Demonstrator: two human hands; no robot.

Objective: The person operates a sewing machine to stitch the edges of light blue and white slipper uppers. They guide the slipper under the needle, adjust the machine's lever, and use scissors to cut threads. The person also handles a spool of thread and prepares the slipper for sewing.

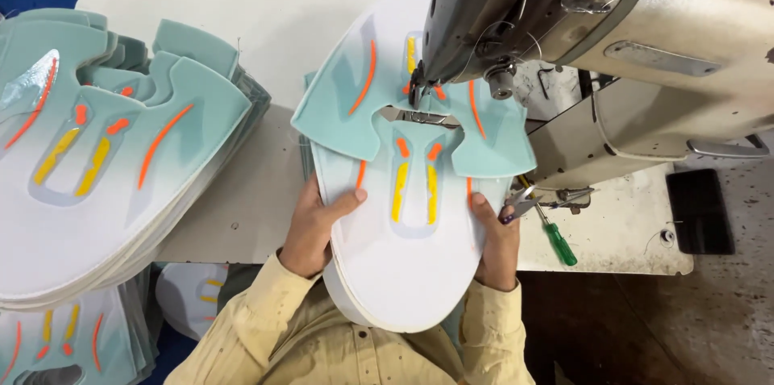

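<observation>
My left hand (pixel 310 228) and my right hand (pixel 493 241) hold a white and mint shoe piece (pixel 407 256) by its two sides, fingers (pixel 343 201) curled tight on its edges. It lies on the white counter (pixel 242 199) with its top end under the sewing machine (pixel 613 38). A big stack of the same pieces (pixel 105 159) sits to my left, and a green screwdriver (pixel 558 241) lies just beside my right hand.

One sewing machine (pixel 613 38), one green-handled screwdriver (pixel 556 240), two hands, two shoe-upper stacks (pixel 105 159)
</observation>
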